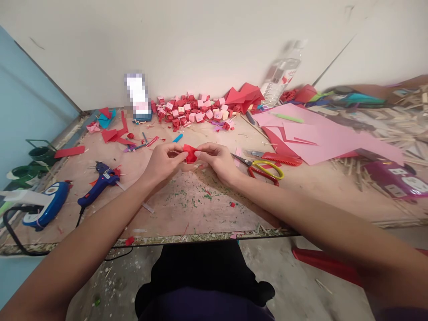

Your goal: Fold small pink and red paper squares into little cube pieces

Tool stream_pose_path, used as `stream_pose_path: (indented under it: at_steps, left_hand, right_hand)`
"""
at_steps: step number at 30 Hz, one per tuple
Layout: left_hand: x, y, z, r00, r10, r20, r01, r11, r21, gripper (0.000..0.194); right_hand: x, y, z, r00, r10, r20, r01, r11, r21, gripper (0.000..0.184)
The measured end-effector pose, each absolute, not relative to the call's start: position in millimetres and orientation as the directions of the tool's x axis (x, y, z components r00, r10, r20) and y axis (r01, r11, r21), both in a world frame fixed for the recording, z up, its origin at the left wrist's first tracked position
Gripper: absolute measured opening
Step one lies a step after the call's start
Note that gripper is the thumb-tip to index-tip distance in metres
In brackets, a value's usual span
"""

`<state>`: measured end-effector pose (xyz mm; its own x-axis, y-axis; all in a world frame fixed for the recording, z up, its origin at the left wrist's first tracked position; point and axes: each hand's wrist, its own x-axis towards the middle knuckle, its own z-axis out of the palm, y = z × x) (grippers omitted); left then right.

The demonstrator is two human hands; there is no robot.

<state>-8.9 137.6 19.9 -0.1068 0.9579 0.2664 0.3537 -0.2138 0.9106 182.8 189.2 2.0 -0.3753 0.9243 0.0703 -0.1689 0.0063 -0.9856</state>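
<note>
A small piece of red paper (pixel 190 154), partly folded, is pinched between my two hands above the middle of the table. My left hand (pixel 168 159) grips its left side with thumb and fingers. On the other side, my right hand (pixel 216 159) holds it between thumb and forefinger. The fingers cover part of the paper, so its exact shape is hard to make out. Just right of my right hand lie scissors (pixel 264 171) with yellow and red handles and a red utility knife (pixel 276 157). A blue pen-like stick (pixel 178 137) lies behind my left hand.
Many small pink and red paper cubes (pixel 190 111) are heaped by the wall. A blue glue gun (pixel 102 183) lies at left, near a blue-and-white device (pixel 48 205). Pink paper sheets (pixel 321 133), a plastic bottle (pixel 282 73) and wooden sticks (pixel 377 120) occupy the right.
</note>
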Motion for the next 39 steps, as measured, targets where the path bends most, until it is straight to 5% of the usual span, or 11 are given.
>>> stream_pose_path:
  at_steps: [26, 35, 39]
  left_hand:
    - [-13, 145, 13, -0.087, 0.970, 0.226, 0.235, -0.200, 0.951, 0.025]
    - [-12, 143, 14, -0.062, 0.975, 0.211, 0.232, -0.192, 0.954, 0.020]
    - [-12, 143, 12, -0.049, 0.982, 0.183, 0.198, -0.170, 0.965, 0.021]
  right_hand:
    - [184, 190, -1, -0.408, 0.893, 0.191, -0.103, 0.163, -0.981, 0.016]
    - [184, 188, 1, -0.336, 0.930, 0.151, -0.180, 0.094, -0.979, 0.039]
    - [184, 186, 5, -0.377, 0.915, 0.144, -0.165, 0.087, -0.982, 0.035]
